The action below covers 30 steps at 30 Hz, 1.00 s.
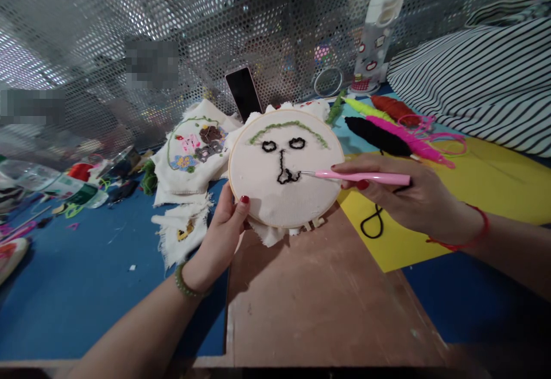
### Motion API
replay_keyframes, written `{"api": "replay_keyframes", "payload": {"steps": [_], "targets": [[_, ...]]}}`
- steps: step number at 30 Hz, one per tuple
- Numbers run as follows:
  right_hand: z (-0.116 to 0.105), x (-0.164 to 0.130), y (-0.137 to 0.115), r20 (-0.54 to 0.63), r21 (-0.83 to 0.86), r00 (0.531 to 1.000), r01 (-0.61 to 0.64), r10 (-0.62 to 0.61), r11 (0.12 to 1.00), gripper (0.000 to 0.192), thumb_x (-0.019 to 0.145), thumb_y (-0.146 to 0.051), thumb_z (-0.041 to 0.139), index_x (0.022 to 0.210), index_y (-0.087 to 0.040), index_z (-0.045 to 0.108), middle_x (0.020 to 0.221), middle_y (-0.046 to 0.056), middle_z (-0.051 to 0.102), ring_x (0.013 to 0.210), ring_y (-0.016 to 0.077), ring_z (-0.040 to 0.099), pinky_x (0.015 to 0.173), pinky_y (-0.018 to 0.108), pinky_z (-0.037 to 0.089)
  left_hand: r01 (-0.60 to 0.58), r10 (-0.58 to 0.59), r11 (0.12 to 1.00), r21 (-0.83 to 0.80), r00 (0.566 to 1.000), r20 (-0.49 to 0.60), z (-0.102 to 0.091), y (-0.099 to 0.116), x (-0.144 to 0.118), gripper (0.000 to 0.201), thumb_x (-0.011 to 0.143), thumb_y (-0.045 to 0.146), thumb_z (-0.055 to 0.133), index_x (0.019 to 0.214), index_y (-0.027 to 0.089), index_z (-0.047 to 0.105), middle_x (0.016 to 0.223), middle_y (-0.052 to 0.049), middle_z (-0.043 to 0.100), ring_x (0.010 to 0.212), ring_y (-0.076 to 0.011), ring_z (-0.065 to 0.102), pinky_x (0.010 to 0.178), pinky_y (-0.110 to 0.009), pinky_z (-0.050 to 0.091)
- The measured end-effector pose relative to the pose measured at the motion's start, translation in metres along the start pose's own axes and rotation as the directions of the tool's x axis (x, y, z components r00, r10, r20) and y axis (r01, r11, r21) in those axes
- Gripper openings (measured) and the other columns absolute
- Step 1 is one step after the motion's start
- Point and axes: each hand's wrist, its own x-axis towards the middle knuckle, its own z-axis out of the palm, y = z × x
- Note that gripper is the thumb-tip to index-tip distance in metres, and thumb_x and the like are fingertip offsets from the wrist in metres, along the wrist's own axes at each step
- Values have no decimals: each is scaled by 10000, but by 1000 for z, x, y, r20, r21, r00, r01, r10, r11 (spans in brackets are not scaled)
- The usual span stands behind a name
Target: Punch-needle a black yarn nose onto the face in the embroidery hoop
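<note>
My left hand [228, 212] grips the lower left rim of a round embroidery hoop [258, 201], thumb on the front and the other fingers behind it. White cloth is stretched in the hoop, with a green stitched arc and black yarn outlines of two eyes, a nose line and a mouth. My right hand [387, 186] is closed around a pink punch needle [370, 177]. The needle's metal tip touches the cloth at the right end of the black mouth line. A loop of black yarn [372, 227] hangs below my right hand.
Behind the hoop stand a phone [244, 93] and a perforated metal screen [185, 17]. Embroidered cloth [189, 178] lies to the left, near a plastic bottle [51, 181]. At right are a black yarn skein [379, 136], a magenta skein [413, 140], a clear bottle [372, 46] and striped fabric [482, 74].
</note>
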Motion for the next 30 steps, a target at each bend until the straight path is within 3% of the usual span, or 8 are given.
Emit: {"api": "replay_keyframes", "payload": {"steps": [8, 16, 23, 30], "targets": [[1, -1, 3, 31, 86, 999, -19, 16, 996, 231, 980, -258, 618, 1180, -319, 714, 1046, 29, 769, 918, 174, 748, 735, 303, 623, 28, -28, 999, -17, 1000, -3, 0, 0, 0, 565, 957, 495, 613, 1479, 345, 458, 1495, -46, 524, 1242, -243, 551, 914, -326, 588], [1, -1, 1, -51, 70, 997, -46, 50, 996, 186, 977, -230, 614, 1099, -305, 732, 987, 18, 760, 870, 157, 751, 774, 293, 628, 16, -16, 1000, -5, 1000, -8, -1, 0, 0, 580, 953, 503, 617, 1483, 339, 449, 1482, -57, 534, 1205, -240, 569, 893, -328, 589], [2, 0, 0, -40, 105, 996, -71, 75, 992, 152, 969, -226, 624, 1085, -247, 719, 1001, 47, 765, 883, 157, 758, 767, 290, 641, 10, -10, 1000, -9, 1000, -7, 0, -1, 0, 554, 961, 487, 612, 1470, 330, 459, 1474, -60, 541, 1210, -241, 569, 918, -343, 587], [2, -1, 1, -38, 95, 994, -99, 103, 991, 178, 976, -309, 620, 1114, -310, 733, 989, 34, 778, 902, 190, 760, 784, 333, 642, -4, 4, 1000, -15, 1000, -10, -1, -1, -1, 505, 977, 442, 596, 1453, 321, 479, 1472, -64, 543, 1251, -244, 552, 922, -325, 582]]}}
